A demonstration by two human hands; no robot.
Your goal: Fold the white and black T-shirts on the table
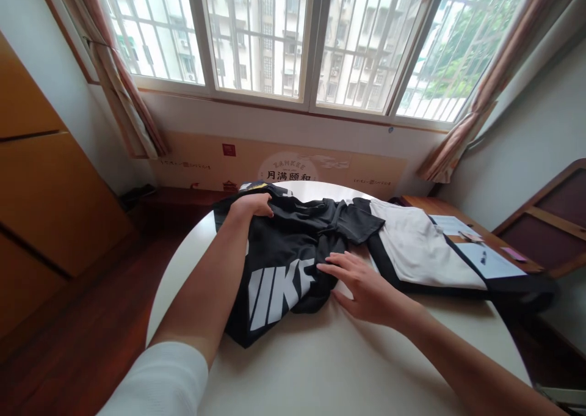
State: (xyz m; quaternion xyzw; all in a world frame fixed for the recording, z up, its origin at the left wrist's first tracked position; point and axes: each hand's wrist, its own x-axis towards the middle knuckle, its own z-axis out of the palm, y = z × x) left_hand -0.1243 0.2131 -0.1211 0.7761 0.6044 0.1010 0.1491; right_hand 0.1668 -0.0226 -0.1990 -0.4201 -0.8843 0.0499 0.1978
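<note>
A black T-shirt (293,233) with large white letters lies rumpled on a white round table (284,373). Its sleeve stretches to the right, and its lower edge hangs in loose folds toward me. My left hand (251,206) is at the shirt's far left part, closed on the fabric, with its fingertips mostly hidden. At the shirt's right edge, my right hand (359,281) has its fingers apart, the tips touching or just above the dark cloth. Beyond my left hand, a small dark bundle with a yellow patch (259,187) shows at the table's far edge.
Right of the shirt, a white folded garment (421,245) lies over black cloth. Further right, a wooden desk (480,229) carries papers (489,261) and a pen. A wooden chair back (544,214) stands beyond. Barred windows and pink curtains (114,92) line the far wall.
</note>
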